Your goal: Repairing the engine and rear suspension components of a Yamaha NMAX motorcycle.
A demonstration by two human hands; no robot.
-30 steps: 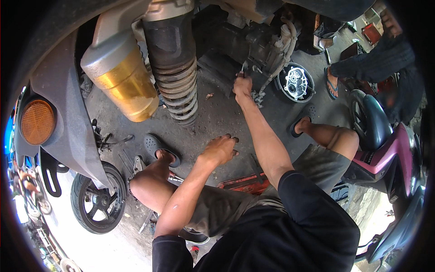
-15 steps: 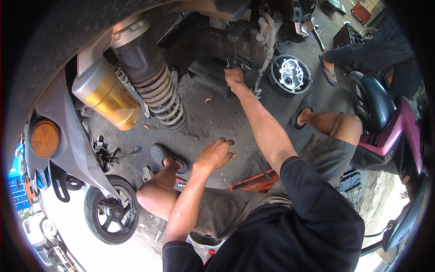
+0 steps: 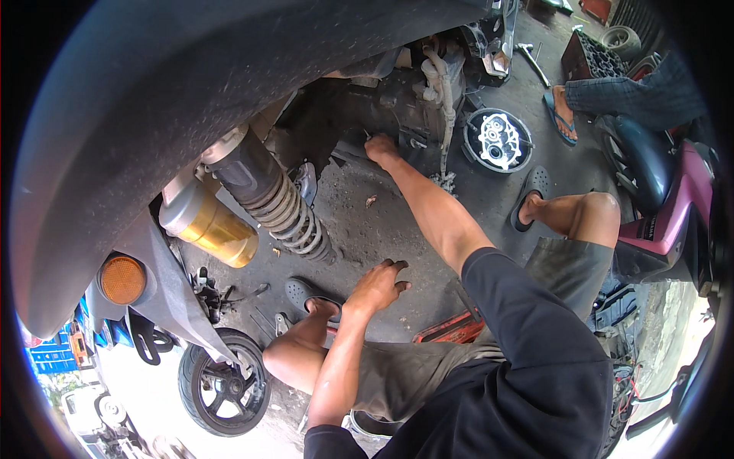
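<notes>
My right hand (image 3: pixel 381 150) reaches far forward, its fingers closed at a dark part beneath the raised motorcycle. A thin, light tip shows at those fingers; what it belongs to is too small to make out. Nearer to me, my left hand (image 3: pixel 376 287) hovers over the floor with nothing in it, thumb and fingers apart. Left of both hands hangs a shock absorber with a coil spring (image 3: pixel 294 218) and a gold canister (image 3: pixel 218 236). Hoses (image 3: pixel 443 99) and dark mechanical parts lie just beyond my right hand, partly in shadow.
Right of the hoses, a round basin (image 3: pixel 468 145) holds a pale metal casing (image 3: pixel 497 140). A person's sandaled foot (image 3: pixel 564 115) is behind it. A loose wheel (image 3: pixel 200 402) stands at lower left. A red tool case (image 3: pixel 447 327) lies by my legs; a pink motorcycle panel (image 3: pixel 673 203) is at right.
My view has shifted, so the dark bodywork covers more of the upper left. My right hand is still at the dark part; my left hand stays over the floor, fingers apart.
</notes>
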